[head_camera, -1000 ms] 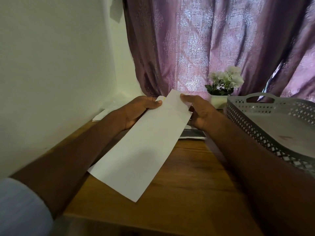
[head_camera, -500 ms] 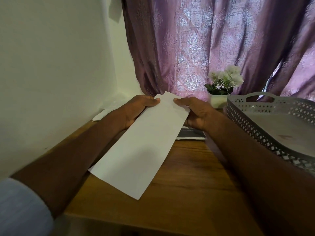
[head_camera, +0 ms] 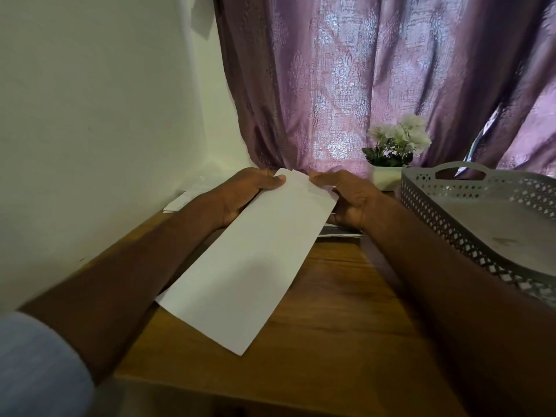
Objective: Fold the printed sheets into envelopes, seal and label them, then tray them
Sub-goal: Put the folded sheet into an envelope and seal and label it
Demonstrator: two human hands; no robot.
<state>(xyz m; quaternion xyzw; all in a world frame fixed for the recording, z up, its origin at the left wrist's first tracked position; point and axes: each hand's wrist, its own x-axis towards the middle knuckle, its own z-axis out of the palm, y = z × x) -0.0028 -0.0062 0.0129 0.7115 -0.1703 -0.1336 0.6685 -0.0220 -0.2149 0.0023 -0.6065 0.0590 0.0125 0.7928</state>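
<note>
Head view: left hand (head_camera: 240, 197) and right hand (head_camera: 350, 200), both pinching the far end of 1 long white folded sheet (head_camera: 249, 260), thumbs on top. Sheet slants above the wooden desk (head_camera: 331, 326), near corner low by the left forearm. Grey perforated tray (head_camera: 469, 224) at right, small flower pot (head_camera: 391, 164) behind, purple curtain (head_camera: 361, 85) at back.

A: What's at the back?
B: Purple patterned curtain (head_camera: 376, 85), hangs full width, lit from behind. White wall (head_camera: 90, 115) on the left side.
A: Anything w/ it?
B: Small plant (head_camera: 397, 139), white flowers, green leaves, in a white pot (head_camera: 383, 177), right in front of the curtain.
A: Surface?
B: Wooden table (head_camera: 331, 326), brown grain, near edge visible at the bottom.
</note>
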